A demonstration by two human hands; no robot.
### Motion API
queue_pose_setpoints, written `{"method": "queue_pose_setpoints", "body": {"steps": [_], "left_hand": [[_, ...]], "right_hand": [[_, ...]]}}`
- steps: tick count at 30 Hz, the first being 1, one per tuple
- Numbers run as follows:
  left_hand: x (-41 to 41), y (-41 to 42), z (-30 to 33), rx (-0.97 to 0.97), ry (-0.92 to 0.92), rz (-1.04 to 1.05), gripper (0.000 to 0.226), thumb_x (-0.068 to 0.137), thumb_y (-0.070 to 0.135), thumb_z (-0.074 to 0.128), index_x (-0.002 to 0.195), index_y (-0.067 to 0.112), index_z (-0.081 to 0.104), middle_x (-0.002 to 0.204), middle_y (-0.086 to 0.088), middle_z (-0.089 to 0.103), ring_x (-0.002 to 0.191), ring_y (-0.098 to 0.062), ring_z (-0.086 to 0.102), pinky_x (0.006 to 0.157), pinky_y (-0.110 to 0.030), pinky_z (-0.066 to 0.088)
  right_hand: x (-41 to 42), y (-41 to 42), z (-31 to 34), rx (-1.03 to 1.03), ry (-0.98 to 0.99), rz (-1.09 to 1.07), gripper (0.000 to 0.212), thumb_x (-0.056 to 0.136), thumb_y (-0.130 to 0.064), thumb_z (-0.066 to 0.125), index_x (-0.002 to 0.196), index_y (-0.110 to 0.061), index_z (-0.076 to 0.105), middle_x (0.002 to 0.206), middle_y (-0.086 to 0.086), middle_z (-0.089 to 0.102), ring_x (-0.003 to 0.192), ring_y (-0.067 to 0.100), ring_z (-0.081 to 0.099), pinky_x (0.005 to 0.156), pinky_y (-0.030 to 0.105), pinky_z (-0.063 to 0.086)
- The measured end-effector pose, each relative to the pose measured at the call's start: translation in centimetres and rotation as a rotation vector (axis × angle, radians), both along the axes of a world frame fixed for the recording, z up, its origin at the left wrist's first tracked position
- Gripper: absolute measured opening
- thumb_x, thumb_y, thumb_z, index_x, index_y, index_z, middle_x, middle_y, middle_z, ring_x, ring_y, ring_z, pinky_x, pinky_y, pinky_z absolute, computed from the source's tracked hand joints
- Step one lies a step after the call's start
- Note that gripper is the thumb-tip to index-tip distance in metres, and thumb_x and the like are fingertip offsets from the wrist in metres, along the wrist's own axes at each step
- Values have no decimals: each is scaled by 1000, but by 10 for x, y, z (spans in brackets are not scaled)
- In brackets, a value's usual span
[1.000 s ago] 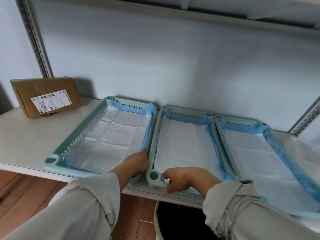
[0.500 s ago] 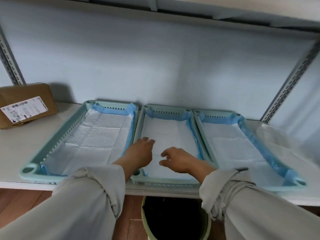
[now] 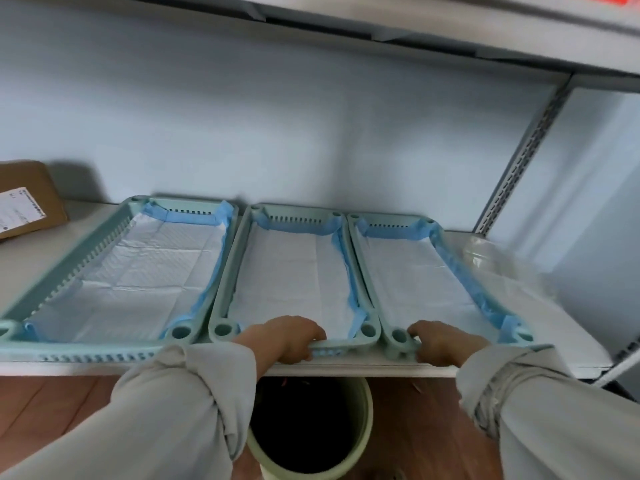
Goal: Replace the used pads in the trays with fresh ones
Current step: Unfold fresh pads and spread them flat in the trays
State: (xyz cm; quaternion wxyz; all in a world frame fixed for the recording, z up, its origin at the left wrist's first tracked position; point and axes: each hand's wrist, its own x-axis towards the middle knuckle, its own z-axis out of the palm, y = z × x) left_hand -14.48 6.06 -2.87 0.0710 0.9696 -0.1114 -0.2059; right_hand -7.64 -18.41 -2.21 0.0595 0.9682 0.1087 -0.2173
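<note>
White shelf (image 3: 41,258) under a pale wall carries three mint trays side by side, each lined with a white, blue-edged pad. Left hand (image 3: 287,337) curls its grip over the middle tray's (image 3: 346,342) front rim; right hand (image 3: 440,342) clasps the right tray's (image 3: 398,337) front corner.

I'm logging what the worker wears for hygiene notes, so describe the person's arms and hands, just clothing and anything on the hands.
Both arms wear loose, light grey-beige long sleeves pushed up and bunched at the wrists; the right sleeve shows gathered folds near the cuff, the left sleeve a thick rolled edge. The left hand and right hand are bare: no gloves, rings or watch show.
</note>
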Motion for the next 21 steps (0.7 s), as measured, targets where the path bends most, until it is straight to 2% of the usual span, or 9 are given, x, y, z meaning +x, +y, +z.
{"method": "queue_pose_setpoints", "body": {"steps": [4,12,14,17,21], "left_hand": [[-2,-3,0,15,-10,35,41,94,19,52,135,21,48,138,-4,50,126,-24,47,106,-37,37],[-3,-7,-1,-2,-10,83,40,94,19,52,133,22,49,136,-3,51,125,-24,47,104,-36,37],[-4,-7,0,1,-9,83,39,94,22,51,133,22,49,136,-3,51,125,-24,47,105,-38,38],[-6,-6,6,46,38,73,41,96,31,49,136,23,45,140,-2,48,127,-24,46,106,-40,37],[-6,-9,23,41,-13,99,41,100,35,40,139,24,43,146,-2,42,134,-23,40,112,-39,31]], "right_hand": [[2,-10,-3,-26,-46,116,38,90,-30,57,128,-24,50,128,1,55,115,20,52,101,35,41],[5,-12,-2,-69,-24,134,43,88,-29,57,130,-24,48,131,2,54,118,21,52,101,35,42],[6,-7,1,-85,3,119,47,87,-27,60,132,-21,46,133,3,51,120,21,50,102,34,41],[8,1,4,-112,35,95,61,80,-22,69,135,-20,43,137,4,48,125,23,48,106,38,39],[3,16,27,17,-36,77,63,84,-19,66,139,-20,38,142,4,44,127,24,46,107,40,39]]}}
